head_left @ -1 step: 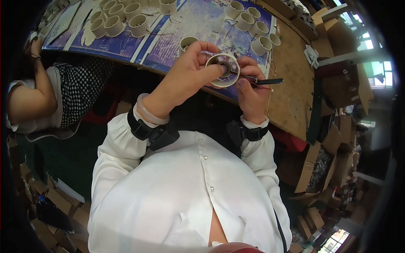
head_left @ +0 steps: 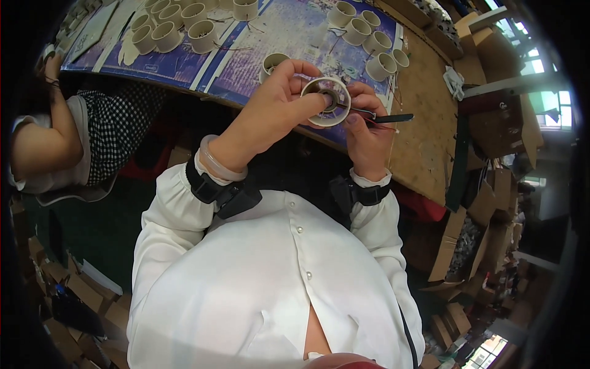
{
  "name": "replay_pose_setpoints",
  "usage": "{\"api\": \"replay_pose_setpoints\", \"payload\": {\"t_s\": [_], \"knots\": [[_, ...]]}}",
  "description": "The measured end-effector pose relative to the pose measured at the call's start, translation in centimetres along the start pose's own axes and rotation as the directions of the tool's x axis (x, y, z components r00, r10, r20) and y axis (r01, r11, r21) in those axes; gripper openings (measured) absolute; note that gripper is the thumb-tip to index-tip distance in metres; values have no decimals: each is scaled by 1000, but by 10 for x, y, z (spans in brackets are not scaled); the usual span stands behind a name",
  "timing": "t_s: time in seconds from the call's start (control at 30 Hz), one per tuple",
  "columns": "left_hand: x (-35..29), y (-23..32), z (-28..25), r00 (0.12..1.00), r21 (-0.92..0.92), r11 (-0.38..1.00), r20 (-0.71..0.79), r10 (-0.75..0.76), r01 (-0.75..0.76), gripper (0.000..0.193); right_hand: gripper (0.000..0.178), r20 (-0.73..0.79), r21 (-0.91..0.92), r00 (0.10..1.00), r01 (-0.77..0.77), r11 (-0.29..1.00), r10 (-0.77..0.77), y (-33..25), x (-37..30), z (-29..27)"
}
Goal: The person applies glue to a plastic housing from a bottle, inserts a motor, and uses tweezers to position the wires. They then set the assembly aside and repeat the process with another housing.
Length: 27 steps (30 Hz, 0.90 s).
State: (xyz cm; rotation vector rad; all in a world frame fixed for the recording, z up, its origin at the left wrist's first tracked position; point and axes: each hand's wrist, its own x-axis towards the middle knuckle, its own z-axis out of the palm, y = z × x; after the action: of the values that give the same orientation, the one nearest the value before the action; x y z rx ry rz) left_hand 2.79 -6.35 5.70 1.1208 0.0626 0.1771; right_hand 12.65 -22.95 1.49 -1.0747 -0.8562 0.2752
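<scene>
Head view: left fingers (head_left: 298, 67) clamp cup (head_left: 348, 102), right fingers (head_left: 367, 101) black stick (head_left: 396, 118) (both shifted slightly).

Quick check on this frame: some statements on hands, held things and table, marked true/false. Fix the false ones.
1. The left hand grips a round white cup. True.
2. The slim black tool is in the left hand. False: the right hand holds it.
3. The left thumb reaches inside that cup. True.
4. Both wrists are bare. False: each wears a black strap.
5. More white cups stand on the table. True.
</scene>
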Motion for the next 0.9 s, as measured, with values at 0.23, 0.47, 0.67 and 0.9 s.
{"api": "replay_pose_setpoints", "payload": {"t_s": [0.23,0.47,0.67,0.9], "knots": [[2,0,-5,995,102,995,94,-34,24,44,16,-33,-19,999,32,999,-32,2,2,3],[-5,-2,-10,978,54,993,189,92,-104,69,13,-122,26,992,21,999,-18,-3,3,10],[-3,-17,-3,925,142,917,130,357,-373,79,13,-182,58,983,48,997,-37,-2,2,20],[-1,-15,-7,883,195,862,145,446,-467,70,13,-122,-42,986,106,993,-111,1,1,23]]}}
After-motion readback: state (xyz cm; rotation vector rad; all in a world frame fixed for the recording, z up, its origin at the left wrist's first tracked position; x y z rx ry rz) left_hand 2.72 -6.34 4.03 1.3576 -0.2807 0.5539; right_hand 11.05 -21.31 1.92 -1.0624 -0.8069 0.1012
